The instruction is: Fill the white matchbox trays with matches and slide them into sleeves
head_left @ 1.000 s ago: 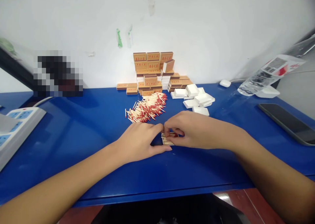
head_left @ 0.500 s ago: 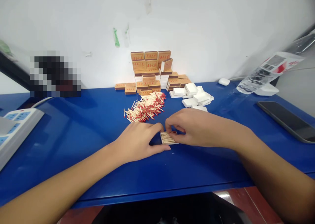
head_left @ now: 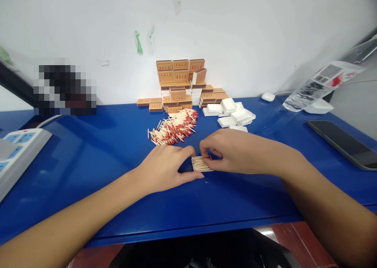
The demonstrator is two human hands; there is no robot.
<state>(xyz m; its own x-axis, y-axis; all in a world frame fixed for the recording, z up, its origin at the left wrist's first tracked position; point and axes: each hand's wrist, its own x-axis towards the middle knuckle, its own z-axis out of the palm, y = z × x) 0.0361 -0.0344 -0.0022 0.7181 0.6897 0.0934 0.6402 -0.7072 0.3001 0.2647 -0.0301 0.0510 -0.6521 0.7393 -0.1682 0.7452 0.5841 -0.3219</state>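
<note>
A small white matchbox tray [head_left: 193, 166] lies on the blue table, filled with a layer of matches [head_left: 200, 164]. My left hand [head_left: 165, 166] steadies its left end, forefinger at the far corner and thumb along the near side. Over the right part of the tray, the thumb and forefinger of my right hand [head_left: 232, 152] are bent into a pinch on the matches; the match heads there are mostly hidden. Just beyond my hands spreads a loose heap of red-tipped matches [head_left: 174, 127].
Orange matchboxes [head_left: 181, 77] are stacked against the wall. White empty trays [head_left: 227, 106] lie piled right of the heap. Farther right are a phone [head_left: 343, 144], a tilted plastic bottle [head_left: 306, 88] and a white earphone case [head_left: 268, 97]. A power strip [head_left: 35, 146] sits at left.
My right thumb and forefinger have shifted slightly right over the matches, uncovering a little more of them. My left hand stays at the tray's left end.
</note>
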